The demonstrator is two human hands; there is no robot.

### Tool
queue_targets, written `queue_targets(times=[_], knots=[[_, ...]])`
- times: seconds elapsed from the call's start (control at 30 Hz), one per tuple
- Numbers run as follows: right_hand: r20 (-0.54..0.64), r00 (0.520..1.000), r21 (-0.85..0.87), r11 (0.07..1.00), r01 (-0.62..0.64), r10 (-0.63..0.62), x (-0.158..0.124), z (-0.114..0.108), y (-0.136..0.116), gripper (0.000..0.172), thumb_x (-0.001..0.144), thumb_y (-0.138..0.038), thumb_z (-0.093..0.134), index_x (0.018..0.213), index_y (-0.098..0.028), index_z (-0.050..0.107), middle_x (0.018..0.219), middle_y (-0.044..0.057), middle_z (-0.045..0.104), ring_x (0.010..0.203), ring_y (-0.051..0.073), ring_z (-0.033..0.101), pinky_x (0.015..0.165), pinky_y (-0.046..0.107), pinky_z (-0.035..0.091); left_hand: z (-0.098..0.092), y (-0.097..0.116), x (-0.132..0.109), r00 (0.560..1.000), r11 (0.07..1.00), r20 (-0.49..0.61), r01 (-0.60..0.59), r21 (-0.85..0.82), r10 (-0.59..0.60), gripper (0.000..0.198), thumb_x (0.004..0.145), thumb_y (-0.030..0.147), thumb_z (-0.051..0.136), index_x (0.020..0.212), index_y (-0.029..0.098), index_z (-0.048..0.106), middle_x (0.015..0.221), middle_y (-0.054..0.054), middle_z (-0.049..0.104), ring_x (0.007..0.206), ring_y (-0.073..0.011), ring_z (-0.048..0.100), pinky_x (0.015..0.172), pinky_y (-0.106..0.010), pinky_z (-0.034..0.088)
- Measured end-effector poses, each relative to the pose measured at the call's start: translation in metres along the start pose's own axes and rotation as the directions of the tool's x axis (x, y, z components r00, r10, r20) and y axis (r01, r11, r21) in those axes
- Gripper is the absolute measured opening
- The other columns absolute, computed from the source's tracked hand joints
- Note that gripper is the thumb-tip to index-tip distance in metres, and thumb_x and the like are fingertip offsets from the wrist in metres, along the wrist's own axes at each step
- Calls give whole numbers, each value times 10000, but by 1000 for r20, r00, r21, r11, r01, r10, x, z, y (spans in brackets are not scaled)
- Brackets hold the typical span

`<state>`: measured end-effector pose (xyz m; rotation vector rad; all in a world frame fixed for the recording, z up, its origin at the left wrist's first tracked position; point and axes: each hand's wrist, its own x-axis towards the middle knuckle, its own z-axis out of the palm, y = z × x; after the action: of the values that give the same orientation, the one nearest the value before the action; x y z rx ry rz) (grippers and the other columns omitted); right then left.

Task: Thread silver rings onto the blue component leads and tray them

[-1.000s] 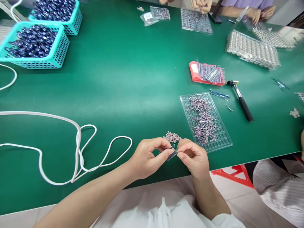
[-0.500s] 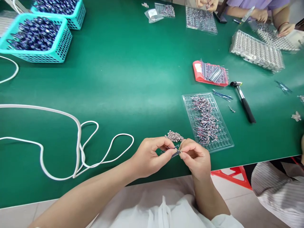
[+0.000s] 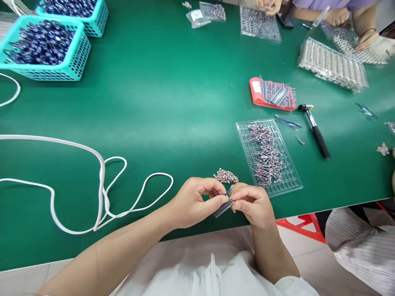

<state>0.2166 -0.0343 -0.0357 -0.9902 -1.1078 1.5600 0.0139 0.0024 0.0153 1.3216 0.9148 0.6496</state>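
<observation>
By the near edge of the worktop (image 3: pixel 154 111), the left hand (image 3: pixel 195 202) has a dark ribbed strip (image 3: pixel 222 209) in its narrow grip; the right hand (image 3: pixel 255 203) pinches at its end, contents unclear, near small round pieces (image 3: pixel 226 176).

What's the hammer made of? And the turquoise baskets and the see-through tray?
Hammer: its shaft shines silver, so probably metal; the black grip looks dull, maybe rubber or plastic.
Baskets: likely plastic, with evenly coloured walls full of regular holes.
Tray: probably thin, glossy plastic, since the green table shows through it and its edges catch light.
</observation>
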Motion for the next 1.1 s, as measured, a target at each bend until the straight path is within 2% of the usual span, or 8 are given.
queue_targets(times=[0.37,0.57,1.1], knots=[[8,1000,51,998,-30,30,2,1,2,100,735,-288,859,811,-263,799,678,8,670,568,143,597,494,290,515,2,1,0,1000,1000,-27,-14,28,15,124,818,171,635,710,127,680,625,-35,685,562,-120,602,558,-217,485],[33,999,96,995,-37,34,3,1,2,109,737,-244,859,823,-288,810,677,-1,677,560,133,595,488,277,513,1,1,-2,1000,999,-6,-23,34,23,125,829,156,626,715,129,671,627,-27,679,565,-114,604,553,-203,482],[57,993,159,982,-107,99,2,0,4,130,709,-224,876,820,-260,819,697,17,693,566,122,605,467,233,507,0,0,-3,999,996,14,-51,73,50,141,842,162,613,730,112,681,611,-29,680,546,-102,584,530,-190,461]])
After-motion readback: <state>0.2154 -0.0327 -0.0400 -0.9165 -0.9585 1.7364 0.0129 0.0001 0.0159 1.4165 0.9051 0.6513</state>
